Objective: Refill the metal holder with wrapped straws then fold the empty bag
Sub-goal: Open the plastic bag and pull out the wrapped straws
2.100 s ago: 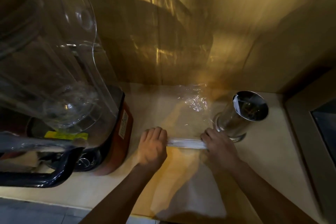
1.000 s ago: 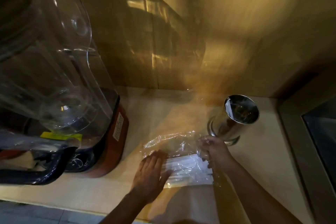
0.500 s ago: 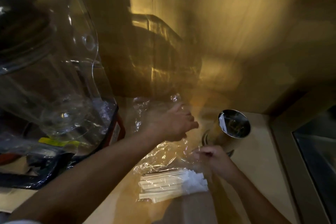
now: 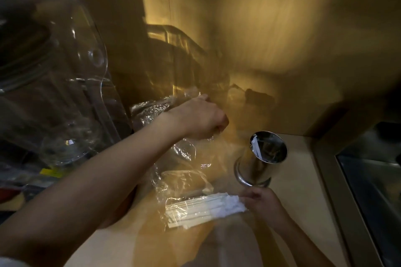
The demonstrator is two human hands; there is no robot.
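A clear plastic bag hangs crumpled from my left hand, which is raised above the counter and closed on the bag's upper end. A bundle of white wrapped straws lies on the counter, its left part still under the bag's film. My right hand grips the bundle's right end, just in front of the metal holder. The holder stands upright and shows one or two straws inside.
A large blender with a clear cover and red base fills the left side. A wooden wall rises close behind. A metal sink sits at the right past the counter edge. Beige counter surrounds the holder.
My left hand left the straws and rose with the bag's end, pulling the film up and back. The straws slid partly out. My right hand moved down onto the bundle's right end.
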